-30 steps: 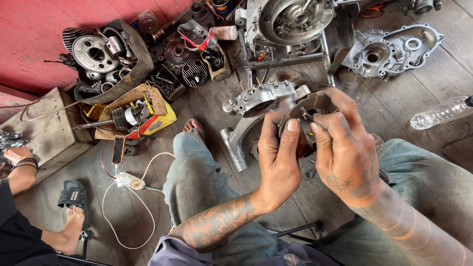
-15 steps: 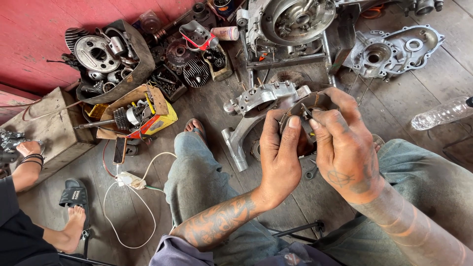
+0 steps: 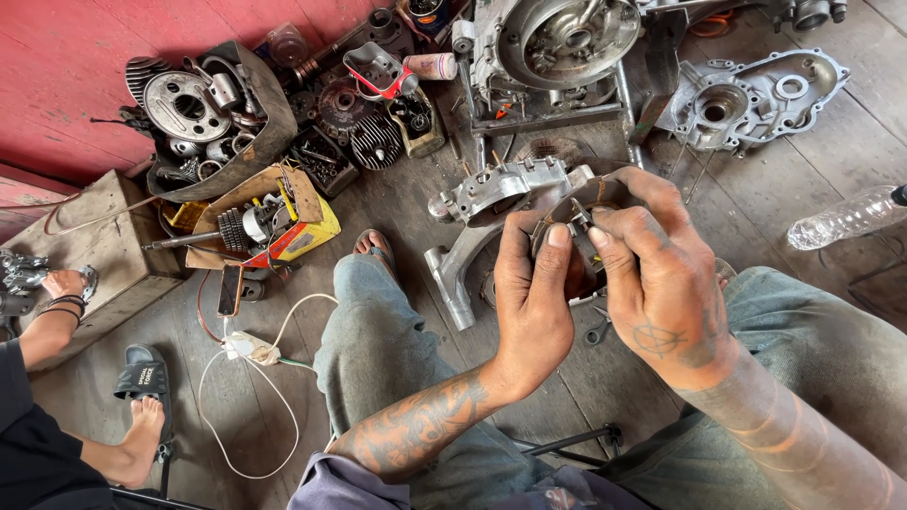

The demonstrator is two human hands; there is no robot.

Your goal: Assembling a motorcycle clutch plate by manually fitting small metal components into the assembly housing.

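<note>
Both hands (image 3: 590,283) around round metal part (image 3: 578,200)

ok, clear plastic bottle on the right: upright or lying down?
Lying down. The clear plastic bottle rests on its side on the wooden floor, dark cap toward the frame's right edge.

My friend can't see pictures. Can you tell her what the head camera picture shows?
Seen from above, a seated person's left hand and right hand together hold a round, dark metal engine part over their knees. Around them on the wooden floor lie silver engine casings, a box of gears, a white cable and a plastic bottle.
</note>
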